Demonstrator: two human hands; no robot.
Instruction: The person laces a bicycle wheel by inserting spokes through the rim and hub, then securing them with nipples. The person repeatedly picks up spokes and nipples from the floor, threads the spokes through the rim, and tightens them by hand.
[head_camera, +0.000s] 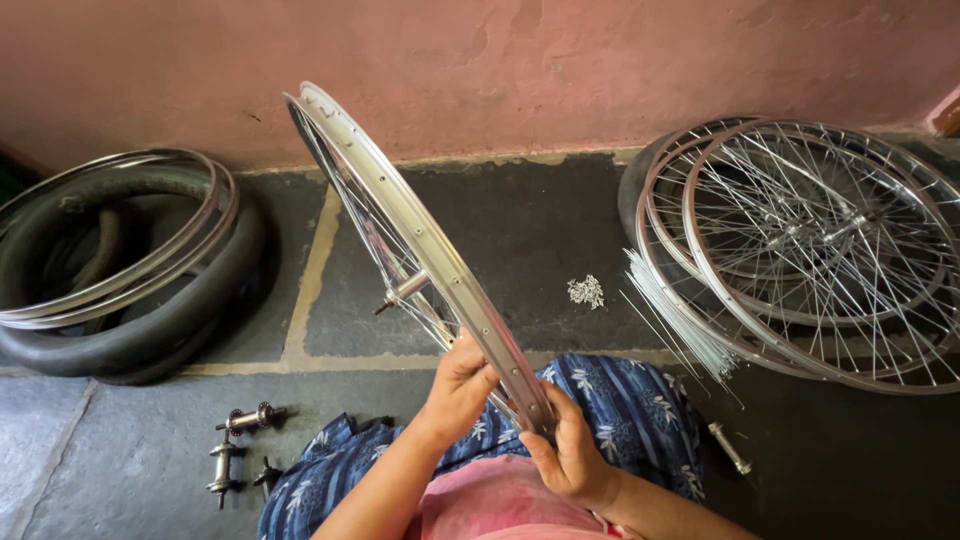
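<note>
Wheel rim (420, 235) stands edge-on, its near end gripped between both hands (515, 420).

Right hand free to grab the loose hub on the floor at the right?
Probably not as it stands: the right hand is gripping the wheel rim with the left hand. The hub itself lies unobstructed on the floor beside the right forearm.

Both forearms are bare, with no sleeves, watch or rings in sight. Below the left hand (458, 388) and right hand (572, 455) lies a pink garment (490, 505). Around it spreads a blue cloth (630, 415) printed with pale leaf shapes, crumpled in folds.
</note>
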